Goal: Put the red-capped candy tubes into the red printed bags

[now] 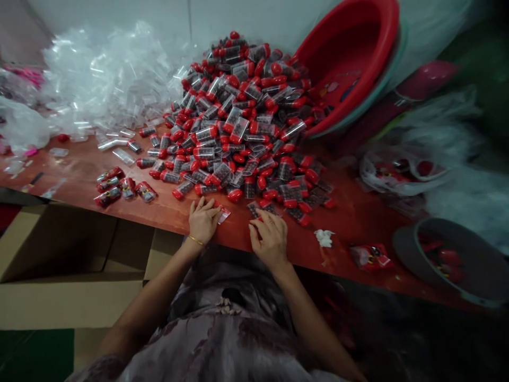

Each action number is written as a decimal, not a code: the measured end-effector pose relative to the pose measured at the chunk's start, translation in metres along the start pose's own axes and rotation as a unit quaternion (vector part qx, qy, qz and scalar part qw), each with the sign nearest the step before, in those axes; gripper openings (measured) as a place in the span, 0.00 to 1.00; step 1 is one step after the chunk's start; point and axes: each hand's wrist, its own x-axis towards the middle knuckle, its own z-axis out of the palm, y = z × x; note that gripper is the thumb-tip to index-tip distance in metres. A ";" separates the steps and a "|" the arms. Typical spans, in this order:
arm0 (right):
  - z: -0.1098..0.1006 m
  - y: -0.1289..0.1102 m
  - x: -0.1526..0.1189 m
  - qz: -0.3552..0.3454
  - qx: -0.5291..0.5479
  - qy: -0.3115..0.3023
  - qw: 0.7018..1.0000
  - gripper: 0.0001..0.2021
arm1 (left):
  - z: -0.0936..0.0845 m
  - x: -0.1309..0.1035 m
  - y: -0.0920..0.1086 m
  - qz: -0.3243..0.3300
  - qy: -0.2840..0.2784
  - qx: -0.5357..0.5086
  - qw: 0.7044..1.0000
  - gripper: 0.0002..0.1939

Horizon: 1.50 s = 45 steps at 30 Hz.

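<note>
My left hand (203, 222), with a thin gold bracelet at the wrist, pinches a small red-and-clear printed packet (224, 215) at the table's front edge. To its right, my right hand (271, 237) has its fingers curled down over a clear tube with a red end (252, 208); its fingertips partly hide the tube. Right behind both hands rises a large heap of clear tubes with red caps and dark contents (238, 132). Several filled red packets (126, 187) lie in a group to the left of my left hand.
A red basin (387, 48) leans tilted behind the heap at right. Clear empty tubes (115, 74) are piled at back left. An open cardboard box (71, 297) stands below the table's left edge. A grey tub (405, 244) and a red packet (370, 257) are at right.
</note>
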 end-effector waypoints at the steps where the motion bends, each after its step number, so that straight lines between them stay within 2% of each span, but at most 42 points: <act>1: 0.001 -0.005 0.001 -0.003 0.008 -0.001 1.000 0.04 | 0.001 0.000 0.000 0.006 0.005 -0.005 1.000 0.10; 7: 0.008 -0.025 0.009 -0.015 0.038 -0.013 0.999 0.04 | -0.002 -0.001 -0.002 0.040 0.003 -0.001 0.999 0.12; 10: 0.011 -0.027 0.009 -0.008 0.043 -0.017 0.999 0.04 | -0.005 -0.005 -0.005 0.023 -0.009 0.019 1.000 0.17; 14: 0.013 -0.029 0.007 0.004 0.054 -0.026 0.998 0.04 | -0.001 -0.007 -0.008 0.002 -0.013 0.002 1.000 0.14; 18: 0.011 -0.034 0.008 0.022 0.085 -0.033 0.996 0.05 | 0.000 -0.007 -0.010 -0.012 0.021 -0.058 0.998 0.11; 20: 0.011 -0.037 0.011 0.066 0.126 -0.047 0.989 0.07 | -0.004 -0.007 -0.007 -0.023 0.049 -0.091 0.994 0.11; 22: 0.014 -0.041 0.017 0.145 0.196 -0.082 0.966 0.11 | -0.011 -0.008 -0.001 -0.018 0.068 -0.116 0.991 0.12; 25: 0.021 -0.048 0.028 0.251 0.336 -0.134 0.898 0.15 | -0.023 -0.010 0.014 0.006 0.074 -0.130 0.989 0.12; 27: 0.025 -0.052 0.035 0.277 0.396 -0.128 0.866 0.14 | -0.029 -0.012 0.022 0.004 0.082 -0.148 0.986 0.12; 29: 0.026 -0.055 0.038 0.290 0.408 -0.098 0.860 0.14 | -0.032 -0.015 0.026 -0.041 0.098 -0.212 0.971 0.15; 31: 0.026 -0.058 0.037 0.299 0.396 -0.073 0.865 0.14 | -0.032 -0.019 0.029 -0.121 0.068 -0.335 0.932 0.19; 32: 0.026 -0.058 0.036 0.299 0.390 -0.065 0.869 0.14 | -0.031 -0.021 0.030 -0.165 0.034 -0.407 0.898 0.20; 34: 0.026 -0.060 0.032 0.286 0.375 -0.056 0.880 0.14 | -0.030 -0.026 0.035 -0.244 -0.025 -0.535 0.808 0.21; 36: 0.026 -0.062 0.029 0.267 0.355 -0.050 0.895 0.16 | -0.029 -0.029 0.042 -0.306 -0.022 -0.618 0.724 0.21; 38: 0.027 -0.064 0.027 0.251 0.332 -0.045 0.908 0.17 | -0.030 -0.030 0.049 -0.353 0.002 -0.662 0.661 0.21; 39: 0.028 -0.065 0.027 0.245 0.324 -0.044 0.913 0.17 | -0.031 -0.029 0.052 -0.369 0.002 -0.675 0.639 0.22; 41: 0.027 -0.065 0.027 0.233 0.315 -0.042 0.919 0.16 | -0.033 -0.027 0.055 -0.389 -0.011 -0.690 0.611 0.21; 43: 0.024 -0.060 0.028 0.207 0.315 -0.052 0.925 0.15 | -0.035 -0.024 0.053 -0.395 -0.016 -0.695 0.600 0.21; 45: 0.016 -0.045 0.032 0.141 0.299 -0.085 0.940 0.15 | -0.037 -0.019 0.047 -0.400 -0.019 -0.697 0.595 0.21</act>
